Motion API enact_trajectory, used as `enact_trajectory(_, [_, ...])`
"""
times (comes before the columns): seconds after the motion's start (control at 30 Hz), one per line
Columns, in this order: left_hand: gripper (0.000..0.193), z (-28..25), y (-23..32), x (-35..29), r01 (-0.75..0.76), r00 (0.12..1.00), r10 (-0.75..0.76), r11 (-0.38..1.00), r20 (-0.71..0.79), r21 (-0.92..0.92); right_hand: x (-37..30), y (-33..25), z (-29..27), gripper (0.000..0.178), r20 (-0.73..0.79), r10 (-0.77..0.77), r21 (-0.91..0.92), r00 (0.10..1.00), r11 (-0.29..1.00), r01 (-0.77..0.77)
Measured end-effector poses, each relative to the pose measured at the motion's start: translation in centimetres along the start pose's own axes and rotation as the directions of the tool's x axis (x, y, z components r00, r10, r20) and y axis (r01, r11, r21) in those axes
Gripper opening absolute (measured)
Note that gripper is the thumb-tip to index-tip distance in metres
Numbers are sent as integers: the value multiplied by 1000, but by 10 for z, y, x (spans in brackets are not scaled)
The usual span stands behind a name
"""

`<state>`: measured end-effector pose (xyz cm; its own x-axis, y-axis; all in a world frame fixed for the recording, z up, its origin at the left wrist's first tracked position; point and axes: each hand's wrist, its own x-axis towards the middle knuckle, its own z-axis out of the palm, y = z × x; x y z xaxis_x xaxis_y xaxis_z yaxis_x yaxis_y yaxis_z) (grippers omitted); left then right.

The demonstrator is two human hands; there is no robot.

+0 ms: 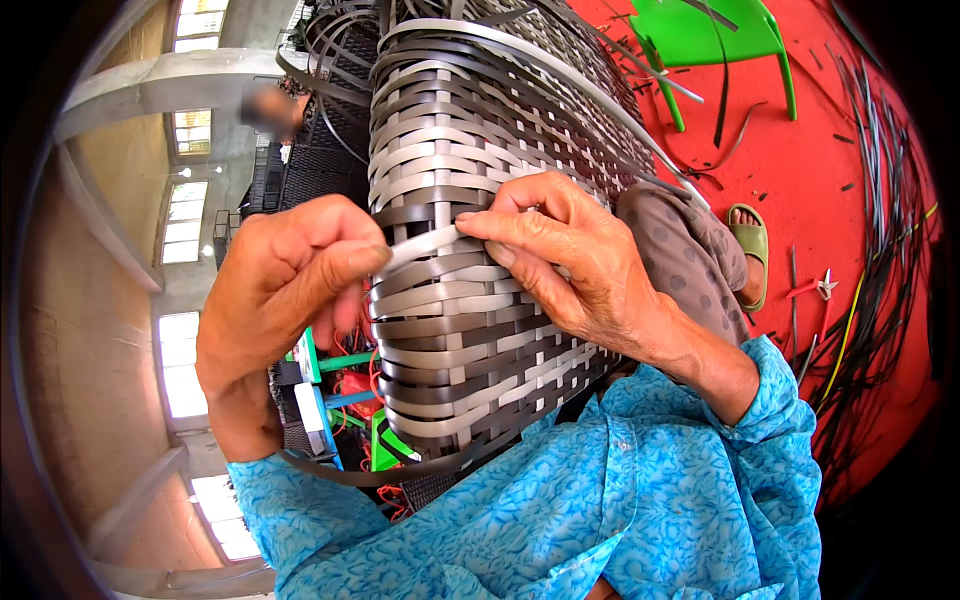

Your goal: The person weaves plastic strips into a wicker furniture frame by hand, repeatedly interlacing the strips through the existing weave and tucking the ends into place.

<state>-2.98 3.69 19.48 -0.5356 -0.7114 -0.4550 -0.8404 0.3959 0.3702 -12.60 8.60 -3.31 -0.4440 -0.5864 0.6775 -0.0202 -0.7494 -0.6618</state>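
Note:
A woven piece (450, 330) of flat plastic strips in greys and dark brown stretches away in front of me, its rounded edge toward the left. My left hand (300, 270) is beside that edge, thumb and bent fingers pinching a light grey plastic strip (420, 246). The strip runs from there across the edge to my right hand (570, 250). The right fingertips press at its other visible end, against the weave, with the thumb just below the index finger. Long loose strips (560, 70) lie over the far part of the weave.
To the right, a green plastic chair (710, 35) stands on a red floor (720, 150) littered with strip scraps. Cutting pliers (824, 287) lie near a sandalled foot (750, 255). A long bundle of strips (870, 300) lies far right. Another person (272, 110) is at back left.

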Motion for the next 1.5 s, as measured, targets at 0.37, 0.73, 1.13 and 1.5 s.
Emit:
enact_trajectory(0.37, [17, 14, -79, 1, -160, 963, 99, 959, -249, -235, 7, -7, -4, 36, 74, -36, -106, 997, 993, 44])
enact_trajectory(0.73, [15, 7, -109, 11, -413, 909, 397, 901, -131, -135, 14, -32, -8, 43, 218, -11, -183, 976, 982, 52])
enact_trajectory(1.13, [34, 35, -71, -14, -471, 600, 721, 668, -346, 576, 18, -39, -11, 32, 238, 49, -221, 970, 975, 5])
enact_trajectory(1.5, [27, 52, -101, -7, -572, 763, 491, 816, -420, -86, 105, -44, -26, 14, 418, 70, -348, 906, 933, 89])
